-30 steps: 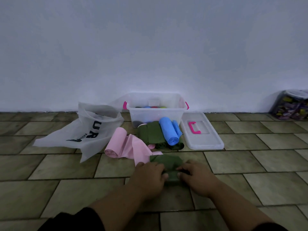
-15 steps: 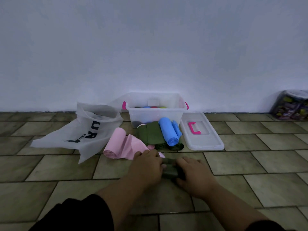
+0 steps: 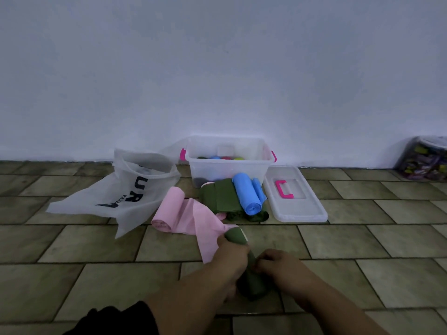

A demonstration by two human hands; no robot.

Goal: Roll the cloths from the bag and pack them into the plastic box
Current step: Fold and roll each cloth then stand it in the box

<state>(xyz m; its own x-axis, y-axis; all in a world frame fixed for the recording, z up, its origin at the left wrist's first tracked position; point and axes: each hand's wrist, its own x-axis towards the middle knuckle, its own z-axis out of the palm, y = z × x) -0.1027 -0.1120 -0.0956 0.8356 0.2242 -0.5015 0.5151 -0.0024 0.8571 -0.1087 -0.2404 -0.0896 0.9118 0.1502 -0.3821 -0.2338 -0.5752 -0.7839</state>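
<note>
A rolled dark green cloth (image 3: 252, 284) is held between my hands, its far end sticking out above my left hand (image 3: 232, 259). My left hand wraps around the roll, and my right hand (image 3: 281, 269) pinches it at its right side. Beyond them on the tiled floor lie a partly unrolled pink cloth (image 3: 191, 216), a green cloth (image 3: 222, 197) and a rolled blue cloth (image 3: 246, 193). The clear plastic box (image 3: 256, 170) with pink handles stands open by the wall, with several coloured rolls inside. A white bag (image 3: 125, 192) with black letters lies to the left.
The box's clear lid (image 3: 304, 209) with a pink handle lies flat to the right of the box. A clear container of colourful items (image 3: 425, 160) stands at the far right against the white wall. Olive floor tiles run on both sides.
The green cloth went from a flat strip under both hands to a tight roll, now turned lengthwise and lifted in my left hand. Both hands drew back toward me.
</note>
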